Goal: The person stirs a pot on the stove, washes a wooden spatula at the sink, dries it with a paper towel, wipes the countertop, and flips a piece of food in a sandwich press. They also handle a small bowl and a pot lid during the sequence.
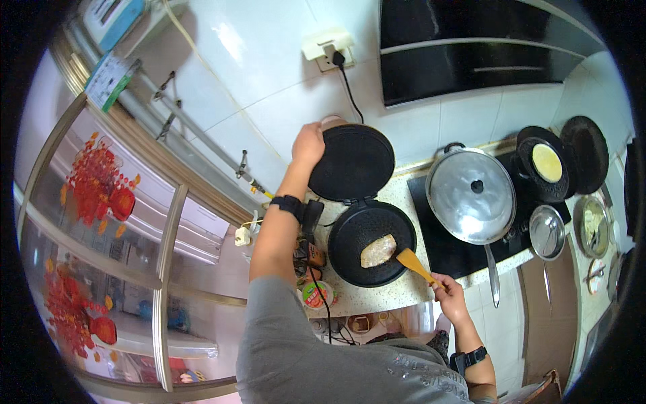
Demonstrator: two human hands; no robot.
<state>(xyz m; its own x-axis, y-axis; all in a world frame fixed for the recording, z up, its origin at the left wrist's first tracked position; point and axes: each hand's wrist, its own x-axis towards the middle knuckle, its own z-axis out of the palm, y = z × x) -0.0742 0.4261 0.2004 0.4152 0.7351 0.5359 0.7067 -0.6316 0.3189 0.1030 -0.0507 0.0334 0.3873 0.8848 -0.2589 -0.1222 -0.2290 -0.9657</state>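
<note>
An electric baking pan stands opened on the speckled counter, its black lid (352, 164) raised towards the wall. My left hand (309, 144) holds the lid at its upper left rim, the fingers partly hidden behind it. On the black lower plate (348, 242) lies one flat, pale, lightly browned piece of food (378, 251). My right hand (450, 298) grips the handle of a wooden spatula (415, 263). The spatula's blade is over the plate's right rim, close beside the food; whether it touches the plate I cannot tell.
Right of the pan, a silver-lidded wok (469, 197) stands on the black cooktop (421, 207). Behind it, a small pan holds a round yellow flatbread (547, 163). A steel ladle (547, 233) sits near the cooktop's edge. Jars and a tub (317, 295) crowd the left, beside a cord.
</note>
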